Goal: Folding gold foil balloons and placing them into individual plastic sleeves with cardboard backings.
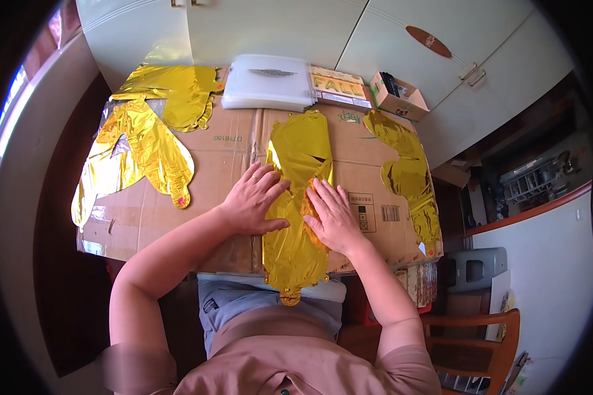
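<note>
A flat gold foil balloon (300, 158) lies lengthwise before me, wrinkled, its rounded near end hanging over the table edge. My left hand (254, 197) is spread at the balloon's left side, fingertips and thumb on the foil. On the right side, my right hand (334, 214) lies palm down with fingers stretched out, over a crumpled orange cloth-like piece (308, 209) on the foil. Most of that piece is hidden under the hand.
Cardboard (217, 168) covers the table. More gold foil balloons lie at left (135, 141), far left (190, 99) and right (408, 168). A stack of clear plastic sheets (267, 89), a flat printed box (339, 85) and an open carton (398, 97) stand along the back. A wooden chair (507, 349) is at lower right.
</note>
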